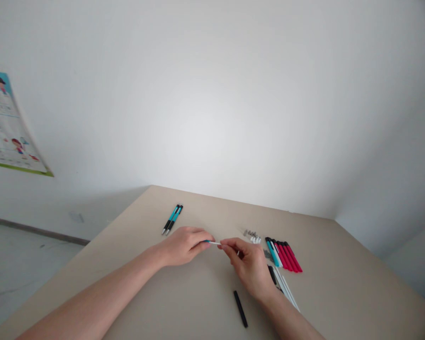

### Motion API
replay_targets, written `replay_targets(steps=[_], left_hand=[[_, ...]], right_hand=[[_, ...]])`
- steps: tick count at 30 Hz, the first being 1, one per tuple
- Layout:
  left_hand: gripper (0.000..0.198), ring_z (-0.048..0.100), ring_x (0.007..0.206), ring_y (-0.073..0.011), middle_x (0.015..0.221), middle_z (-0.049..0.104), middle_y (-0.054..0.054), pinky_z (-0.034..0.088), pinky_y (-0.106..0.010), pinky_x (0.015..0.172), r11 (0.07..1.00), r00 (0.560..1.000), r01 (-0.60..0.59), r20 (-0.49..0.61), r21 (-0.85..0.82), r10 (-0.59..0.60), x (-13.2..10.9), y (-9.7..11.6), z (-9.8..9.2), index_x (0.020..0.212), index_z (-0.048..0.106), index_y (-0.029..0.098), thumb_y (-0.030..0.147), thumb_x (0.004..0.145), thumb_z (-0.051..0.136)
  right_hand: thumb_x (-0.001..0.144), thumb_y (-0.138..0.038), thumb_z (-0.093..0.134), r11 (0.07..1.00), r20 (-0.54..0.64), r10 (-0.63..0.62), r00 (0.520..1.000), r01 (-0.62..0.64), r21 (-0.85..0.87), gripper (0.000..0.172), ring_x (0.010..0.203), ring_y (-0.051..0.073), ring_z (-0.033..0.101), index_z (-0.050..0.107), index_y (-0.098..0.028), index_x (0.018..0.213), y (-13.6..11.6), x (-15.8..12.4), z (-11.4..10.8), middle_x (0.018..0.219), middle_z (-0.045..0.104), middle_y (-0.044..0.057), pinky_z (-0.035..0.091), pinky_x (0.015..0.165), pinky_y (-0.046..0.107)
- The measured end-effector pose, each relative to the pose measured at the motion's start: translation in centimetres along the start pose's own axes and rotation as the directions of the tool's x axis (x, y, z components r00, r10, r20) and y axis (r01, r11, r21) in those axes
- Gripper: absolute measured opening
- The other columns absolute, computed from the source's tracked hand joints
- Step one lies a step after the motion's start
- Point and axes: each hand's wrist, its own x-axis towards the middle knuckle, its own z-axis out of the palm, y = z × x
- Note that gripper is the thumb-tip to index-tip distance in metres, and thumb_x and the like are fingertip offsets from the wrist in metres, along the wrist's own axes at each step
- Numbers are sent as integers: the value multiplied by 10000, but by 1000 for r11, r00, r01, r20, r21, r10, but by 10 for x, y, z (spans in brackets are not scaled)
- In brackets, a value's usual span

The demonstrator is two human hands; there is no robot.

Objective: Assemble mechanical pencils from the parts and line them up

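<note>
My left hand (187, 245) is closed around a blue pen barrel (208, 241), most of it hidden by the fingers. Between thumb and fingertips, my right hand (247, 264) pinches a thin white pen refill (216, 243). The refill lines up with the end of the barrel; how far it sits inside cannot be made out. Below the right hand a slim black pen part (240, 309) lies on the table. Partly covered by the right wrist are several white refills (285, 288) and black pen parts (272, 275).
Two assembled blue-and-black pens (172, 219) lie at the table's (198, 205) back left. Right of my hands are a row of red pen barrels (288, 256), a blue one (273, 252), a white one (276, 250) and small metal and white parts (253, 235). A wall (212, 118) stands behind.
</note>
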Motion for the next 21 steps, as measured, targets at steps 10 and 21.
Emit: replay_targets(steps=[10,21], left_hand=[[310,576,680,-133,747,642,-19,382,-212,643,999,998,-45,55,29,44,0,0,0,919,630,204,320,970,347],[347,540,647,-130,701,601,-14,355,-219,617,998,999,-42,34,44,40,1,5,-3,876,616,196,331,978,313]], right_hand=[[896,-332,509,993,63,-112,992,109,40,247,552,131,577,706,-206,819,-5,-2,-3,684,688,11,414,542,218],[874,-347,546,998,60,-49,997,51,-36,216,482,112,481,667,-204,768,-1,1,-1,564,590,-20,367,484,216]])
